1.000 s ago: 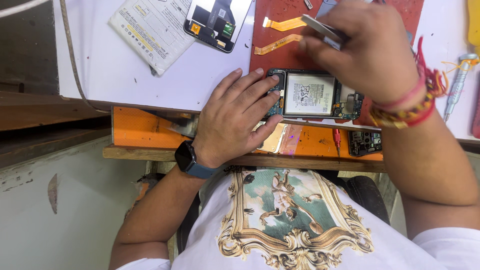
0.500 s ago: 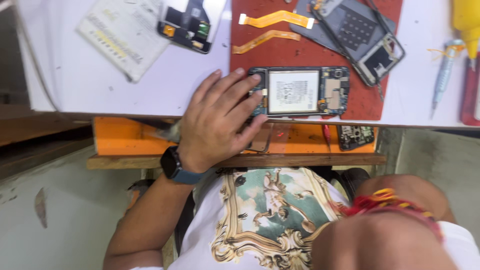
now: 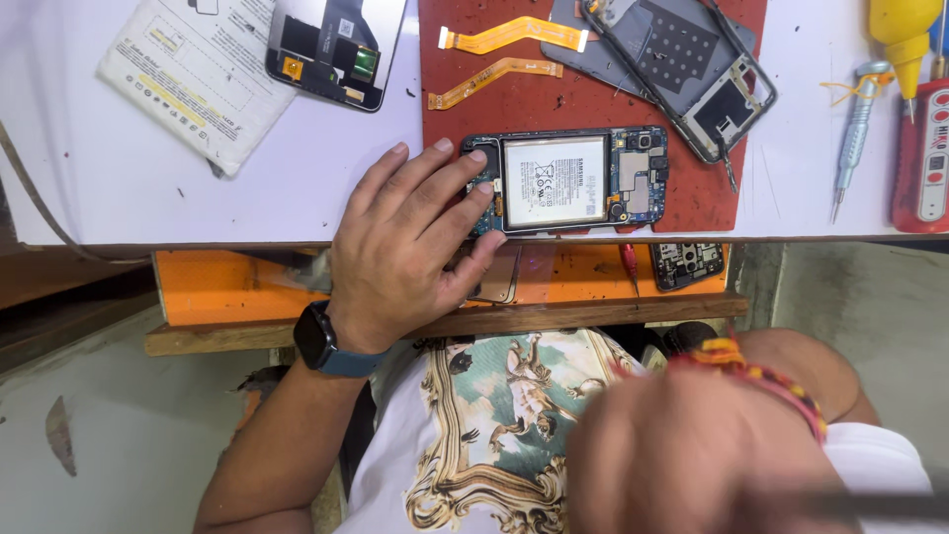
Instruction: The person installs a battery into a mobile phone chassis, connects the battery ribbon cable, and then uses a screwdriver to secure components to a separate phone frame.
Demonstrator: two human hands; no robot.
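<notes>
An opened phone (image 3: 583,183) with a white battery and a bare circuit board lies on a red mat (image 3: 474,109) at the table's near edge. My left hand (image 3: 405,247), with a dark watch on the wrist, lies over the phone's left end. Its fingertips press on the phone and its thumb sits at the table edge. My right hand (image 3: 692,455), wearing a red and yellow bracelet, is low over my lap, close to the camera and blurred. A thin grey streak (image 3: 870,506) runs out from it to the right. What it holds is unclear.
Two orange flex cables (image 3: 509,35) and a grey phone frame (image 3: 692,74) lie on the mat's far part. A white battery pack (image 3: 198,74) and a dark phone part (image 3: 331,44) lie at the left. A screwdriver (image 3: 855,119), a yellow bottle (image 3: 902,30) and a red tool (image 3: 924,158) stand at the right. An orange shelf (image 3: 227,282) below holds small parts.
My right hand has drawn back from above the mat to my lap, uncovering the grey phone frame. My left hand has stayed on the phone.
</notes>
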